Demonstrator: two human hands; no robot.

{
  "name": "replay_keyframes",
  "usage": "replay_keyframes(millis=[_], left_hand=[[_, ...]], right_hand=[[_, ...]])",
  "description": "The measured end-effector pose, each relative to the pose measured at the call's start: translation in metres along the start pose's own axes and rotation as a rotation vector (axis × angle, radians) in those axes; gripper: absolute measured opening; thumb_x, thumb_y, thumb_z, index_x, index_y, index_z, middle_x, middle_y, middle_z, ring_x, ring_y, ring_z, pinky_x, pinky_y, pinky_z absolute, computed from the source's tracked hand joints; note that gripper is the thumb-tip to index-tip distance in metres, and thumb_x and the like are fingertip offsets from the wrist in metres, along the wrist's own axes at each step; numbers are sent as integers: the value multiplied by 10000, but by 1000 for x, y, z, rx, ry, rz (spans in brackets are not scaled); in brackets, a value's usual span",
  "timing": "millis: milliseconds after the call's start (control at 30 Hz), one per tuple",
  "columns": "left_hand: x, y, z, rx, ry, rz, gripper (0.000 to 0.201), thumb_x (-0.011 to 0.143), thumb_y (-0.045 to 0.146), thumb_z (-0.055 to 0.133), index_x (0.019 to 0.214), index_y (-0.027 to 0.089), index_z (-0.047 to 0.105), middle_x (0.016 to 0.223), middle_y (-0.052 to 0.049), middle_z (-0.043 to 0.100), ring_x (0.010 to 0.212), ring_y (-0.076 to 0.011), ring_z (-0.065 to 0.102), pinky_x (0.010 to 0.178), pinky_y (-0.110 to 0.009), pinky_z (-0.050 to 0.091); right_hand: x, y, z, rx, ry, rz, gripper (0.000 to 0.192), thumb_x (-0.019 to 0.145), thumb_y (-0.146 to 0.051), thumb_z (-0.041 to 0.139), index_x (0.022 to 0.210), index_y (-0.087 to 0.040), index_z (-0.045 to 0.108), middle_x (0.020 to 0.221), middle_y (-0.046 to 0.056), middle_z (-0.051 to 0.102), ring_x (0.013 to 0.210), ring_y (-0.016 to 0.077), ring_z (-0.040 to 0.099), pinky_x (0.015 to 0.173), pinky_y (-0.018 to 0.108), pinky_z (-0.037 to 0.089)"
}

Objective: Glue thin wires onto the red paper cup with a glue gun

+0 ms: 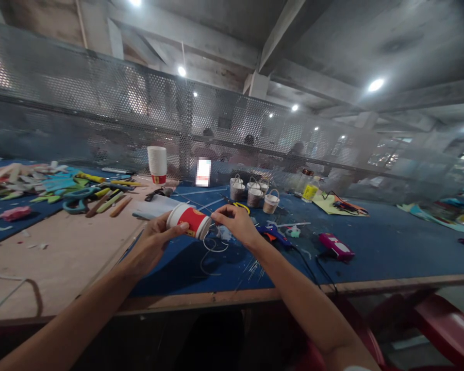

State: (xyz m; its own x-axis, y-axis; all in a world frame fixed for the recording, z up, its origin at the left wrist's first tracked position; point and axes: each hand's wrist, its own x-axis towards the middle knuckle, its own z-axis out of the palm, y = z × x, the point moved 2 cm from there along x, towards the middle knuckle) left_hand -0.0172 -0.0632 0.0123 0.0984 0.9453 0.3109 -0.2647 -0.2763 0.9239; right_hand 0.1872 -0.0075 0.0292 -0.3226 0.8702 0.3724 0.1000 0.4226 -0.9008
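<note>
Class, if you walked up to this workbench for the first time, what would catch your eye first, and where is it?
First, the red-and-white paper cup held sideways at the centre, gripped by the left hand while the right hand pinches at its rim. Behind it stand four small white bucket-shaped cups with handles; a tall stack of white paper cups stands further left.

Body in view: 2 forearms and 2 hands, entering from the lower edge of the head view. The left hand (152,242) and right hand (235,222) are bare: no gloves, rings, watch or bands can be made out. Both forearms are uncovered along their full visible length. A small pale edge, possibly a sleeve hem, shows at the right arm near the frame bottom; it is too small to identify
</note>
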Motion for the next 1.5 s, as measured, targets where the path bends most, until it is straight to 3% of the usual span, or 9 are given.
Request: replay_keyframes(millis=[367,533,667,767,867,1067,1333,1500], left_hand=[[4,-5,-4,-14,-21,17,237,805,271,804,1040,241,795,1010,-53,801,878,-216,699,821,-295,528],[5,-4,-2,-47,1,8,194,791,255,812,978,208,791,977,-51,799,836,-193,700,800,-283,533],[6,-1,-2,-93,48,15,170,776,231,819,936,190,780,932,-51,797,806,-181,697,780,-273,536],[6,-1,-2,-116,61,19,153,775,224,818,915,186,772,885,-40,787,788,-167,689,766,-250,534],[6,-1,-3,-104,45,18,176,774,218,814,940,184,764,872,-31,777,796,-166,682,772,-249,532],[5,-3,-3,-103,59,14,203,759,222,827,949,180,772,892,-35,773,803,-158,666,769,-241,516],[5,-4,-2,-84,24,-7,278,721,237,851,981,162,784,922,-56,784,842,-195,678,787,-267,512],[6,-7,-4,-116,24,-78,225,772,343,808,935,190,793,887,-49,779,769,-213,678,708,-284,531]], right_hand=[[4,13,0,120,-35,82,242,722,-400,785,760,-176,701,691,-16,673,688,134,616,731,275,511],[5,19,0,138,-73,97,269,742,-428,780,797,-170,722,716,6,703,726,153,649,793,303,521],[5,19,-2,112,-49,-6,265,849,-431,668,933,-186,726,921,44,749,899,179,693,884,320,519],[3,17,-4,-37,20,-109,249,865,-403,666,992,-192,704,1005,53,738,949,177,678,907,319,504],[-2,16,-2,-173,39,-167,264,843,-408,713,980,-185,675,977,46,716,931,176,659,900,316,494],[-9,11,3,-401,202,-357,184,862,-358,721,849,-195,637,903,37,640,898,191,613,865,328,483],[-8,14,5,-423,208,-470,68,889,-251,700,874,-194,668,885,36,657,862,183,635,812,311,500],[-13,11,7,-589,230,-538,35,870,-199,723,881,-197,689,905,31,680,901,194,638,883,351,455]])
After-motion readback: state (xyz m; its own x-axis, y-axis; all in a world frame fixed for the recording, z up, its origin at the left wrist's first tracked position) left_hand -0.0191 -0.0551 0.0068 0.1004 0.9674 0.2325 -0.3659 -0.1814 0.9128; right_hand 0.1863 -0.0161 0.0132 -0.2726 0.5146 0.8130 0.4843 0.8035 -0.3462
